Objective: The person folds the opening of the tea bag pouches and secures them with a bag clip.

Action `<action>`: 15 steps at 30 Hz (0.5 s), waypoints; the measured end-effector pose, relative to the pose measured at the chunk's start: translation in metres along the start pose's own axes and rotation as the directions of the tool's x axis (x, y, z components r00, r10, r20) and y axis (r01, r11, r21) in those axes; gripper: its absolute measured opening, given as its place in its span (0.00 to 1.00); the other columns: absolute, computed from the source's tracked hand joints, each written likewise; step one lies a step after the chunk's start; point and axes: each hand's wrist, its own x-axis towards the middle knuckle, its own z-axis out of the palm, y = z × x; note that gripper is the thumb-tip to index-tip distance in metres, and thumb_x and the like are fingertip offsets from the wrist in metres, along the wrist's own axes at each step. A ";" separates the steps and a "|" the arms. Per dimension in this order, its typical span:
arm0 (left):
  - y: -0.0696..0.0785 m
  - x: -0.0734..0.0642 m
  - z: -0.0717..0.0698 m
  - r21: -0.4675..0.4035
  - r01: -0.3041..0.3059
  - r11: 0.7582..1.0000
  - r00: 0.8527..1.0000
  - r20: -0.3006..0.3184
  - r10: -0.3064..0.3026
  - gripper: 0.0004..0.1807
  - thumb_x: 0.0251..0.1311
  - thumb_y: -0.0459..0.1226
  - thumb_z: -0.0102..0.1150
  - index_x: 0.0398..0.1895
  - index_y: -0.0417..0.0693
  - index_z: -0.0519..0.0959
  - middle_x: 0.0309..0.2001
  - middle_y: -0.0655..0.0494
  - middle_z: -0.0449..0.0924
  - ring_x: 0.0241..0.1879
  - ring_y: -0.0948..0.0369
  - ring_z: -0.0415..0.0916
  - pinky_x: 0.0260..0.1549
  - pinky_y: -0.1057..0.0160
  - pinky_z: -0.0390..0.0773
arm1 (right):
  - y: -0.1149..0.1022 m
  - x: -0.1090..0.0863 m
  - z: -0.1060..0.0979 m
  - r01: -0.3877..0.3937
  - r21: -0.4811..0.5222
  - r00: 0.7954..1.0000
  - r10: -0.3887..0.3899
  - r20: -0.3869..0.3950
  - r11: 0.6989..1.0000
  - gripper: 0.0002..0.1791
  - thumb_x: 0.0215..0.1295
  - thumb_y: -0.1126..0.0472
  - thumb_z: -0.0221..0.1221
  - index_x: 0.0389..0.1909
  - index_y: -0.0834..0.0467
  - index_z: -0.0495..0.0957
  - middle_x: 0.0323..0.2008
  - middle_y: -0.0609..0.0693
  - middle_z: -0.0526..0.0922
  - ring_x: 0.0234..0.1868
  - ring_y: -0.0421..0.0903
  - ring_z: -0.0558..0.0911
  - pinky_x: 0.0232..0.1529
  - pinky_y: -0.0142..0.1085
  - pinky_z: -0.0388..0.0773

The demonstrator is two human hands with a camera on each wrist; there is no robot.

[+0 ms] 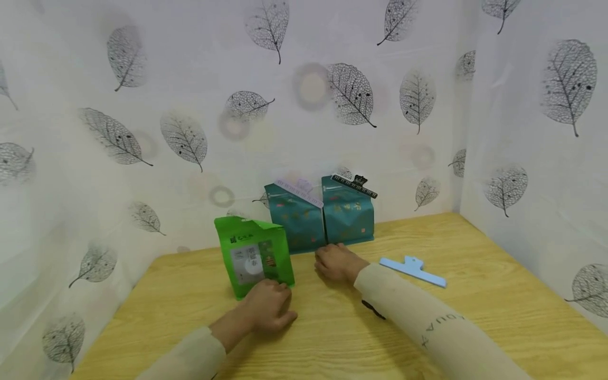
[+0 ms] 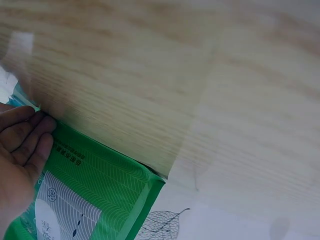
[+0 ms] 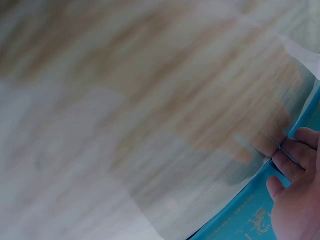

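Note:
A green bag [image 1: 253, 253] with a silver label stands upright at the left, its top edge folded unevenly. Against its lower front lies my left hand [image 1: 269, 306], the fingertips right at the bag's bottom edge in the left wrist view. Two teal bags stand side by side at the back: the left teal bag [image 1: 299, 224] has a lilac clip [image 1: 299, 192] slanted over its top, the right teal bag [image 1: 349, 217] a black clip [image 1: 353, 186]. My right hand [image 1: 338, 262] is low in front of them, fingers extended to their bottom edges where the two meet.
A pale blue clip [image 1: 413, 270] lies loose on the wooden table [image 1: 475, 311], right of my right hand. White sheeting with a leaf print [image 1: 351, 95] rises behind the bags and along both sides of the table.

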 end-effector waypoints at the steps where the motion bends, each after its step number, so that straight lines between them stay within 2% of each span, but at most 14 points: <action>1: 0.001 0.001 -0.001 0.001 -0.003 1.000 1.000 0.001 0.003 0.21 0.63 0.56 0.56 0.34 0.47 0.81 0.31 0.57 0.80 0.30 0.59 0.77 0.35 0.59 0.78 | 0.000 0.000 0.000 0.000 0.001 1.000 0.000 -0.001 1.000 0.14 0.77 0.51 0.49 0.50 0.54 0.78 0.51 0.51 0.84 0.55 0.51 0.79 0.58 0.47 0.70; 7: 0.007 0.006 -0.003 -0.020 0.005 1.000 1.000 0.023 -0.005 0.24 0.65 0.59 0.53 0.36 0.48 0.81 0.31 0.57 0.80 0.30 0.60 0.76 0.39 0.58 0.78 | 0.002 0.001 0.001 0.004 0.018 1.000 -0.003 -0.010 1.000 0.14 0.75 0.47 0.50 0.43 0.52 0.77 0.44 0.49 0.83 0.50 0.49 0.80 0.53 0.45 0.70; 9: 0.008 0.008 -0.004 -0.032 0.009 0.999 0.999 0.038 -0.008 0.25 0.66 0.60 0.52 0.35 0.48 0.80 0.30 0.57 0.80 0.30 0.61 0.76 0.40 0.58 0.78 | 0.003 0.000 0.002 0.006 0.037 1.000 -0.005 -0.006 0.999 0.16 0.73 0.44 0.52 0.44 0.52 0.77 0.44 0.48 0.83 0.49 0.49 0.79 0.53 0.45 0.69; 12: 0.011 0.010 -0.006 -0.033 0.010 0.999 0.998 0.065 -0.008 0.27 0.66 0.62 0.50 0.37 0.48 0.81 0.32 0.57 0.81 0.32 0.60 0.77 0.43 0.58 0.79 | 0.004 -0.002 0.001 0.002 0.064 1.000 -0.003 0.021 0.998 0.30 0.70 0.37 0.53 0.59 0.55 0.75 0.55 0.50 0.81 0.58 0.50 0.77 0.61 0.47 0.67; 15: 0.014 0.013 -0.006 -0.024 0.009 1.000 0.996 0.083 -0.007 0.28 0.67 0.63 0.48 0.40 0.48 0.81 0.35 0.56 0.82 0.34 0.60 0.77 0.45 0.58 0.79 | 0.002 -0.004 -0.001 0.020 0.140 0.999 -0.025 0.033 0.990 0.44 0.66 0.32 0.54 0.74 0.56 0.61 0.70 0.54 0.71 0.70 0.53 0.69 0.72 0.52 0.59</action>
